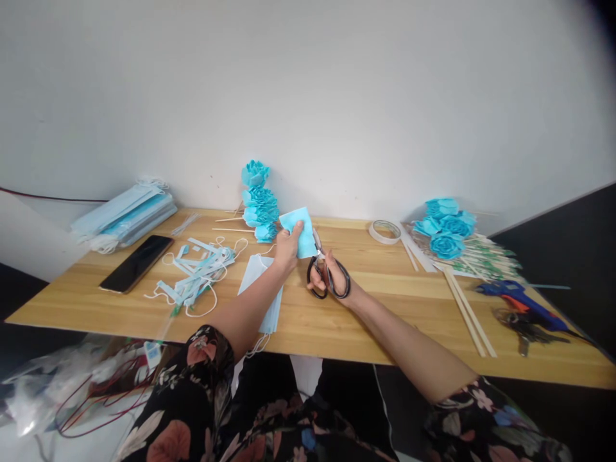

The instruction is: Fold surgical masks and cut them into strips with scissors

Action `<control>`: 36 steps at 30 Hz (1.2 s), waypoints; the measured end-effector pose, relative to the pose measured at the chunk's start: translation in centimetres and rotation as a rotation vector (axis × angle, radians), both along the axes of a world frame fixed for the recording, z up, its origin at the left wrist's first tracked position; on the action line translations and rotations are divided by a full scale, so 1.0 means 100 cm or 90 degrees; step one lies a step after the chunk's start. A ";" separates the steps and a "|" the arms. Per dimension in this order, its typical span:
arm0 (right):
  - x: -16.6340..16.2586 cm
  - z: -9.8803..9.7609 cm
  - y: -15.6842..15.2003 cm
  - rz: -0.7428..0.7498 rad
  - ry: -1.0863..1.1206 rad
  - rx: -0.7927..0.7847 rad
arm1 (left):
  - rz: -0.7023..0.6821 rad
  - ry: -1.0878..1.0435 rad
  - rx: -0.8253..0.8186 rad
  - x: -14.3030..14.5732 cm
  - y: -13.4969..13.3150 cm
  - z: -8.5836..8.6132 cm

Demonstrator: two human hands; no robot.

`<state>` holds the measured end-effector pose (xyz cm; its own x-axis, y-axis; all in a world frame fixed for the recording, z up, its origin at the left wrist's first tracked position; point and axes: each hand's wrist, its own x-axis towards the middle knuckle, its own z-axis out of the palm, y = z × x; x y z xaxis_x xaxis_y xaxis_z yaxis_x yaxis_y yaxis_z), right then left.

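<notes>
My left hand [287, 247] pinches a small light-blue piece of mask fabric [299, 236] above the wooden table [385, 308]. My right hand [330, 276] grips black-handled scissors [323, 273], fingers through the loops, the blades pointing up at the fabric's right edge. A flat blue face mask [260, 282] lies under my left forearm. Just behind the fabric stand several blue fabric flowers [260, 202] against the wall.
A stack of face masks [126, 215] and a black phone [137, 263] lie at the left, beside cut strips and ear loops [197, 276]. At the right are a tape roll [384, 231], more blue flowers [445, 231], wooden sticks [469, 311], a blue glue gun [522, 301] and keys [522, 327].
</notes>
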<state>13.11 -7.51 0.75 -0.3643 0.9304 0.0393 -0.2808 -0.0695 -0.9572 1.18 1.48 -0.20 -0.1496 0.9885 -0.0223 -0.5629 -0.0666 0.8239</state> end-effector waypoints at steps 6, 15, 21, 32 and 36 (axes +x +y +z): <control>0.007 0.009 0.007 0.072 -0.013 -0.037 | 0.001 0.002 0.007 -0.006 0.000 0.004; 0.012 0.026 0.010 0.109 -0.074 -0.057 | -0.003 0.011 -0.010 -0.009 0.001 0.009; 0.005 0.029 0.020 0.103 -0.036 -0.079 | -0.014 0.007 0.000 -0.010 0.001 0.008; -0.001 0.008 0.019 0.054 -0.021 -0.017 | -0.013 0.021 -0.010 -0.007 0.002 0.000; 0.000 0.009 0.016 0.046 -0.010 -0.024 | -0.021 0.031 -0.015 -0.005 -0.002 0.001</control>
<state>13.06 -5.94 1.63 -0.4314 0.9022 -0.0010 -0.2587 -0.1248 -0.9579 0.65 1.32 -0.09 -0.1180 0.9922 -0.0391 -0.5238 -0.0287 0.8513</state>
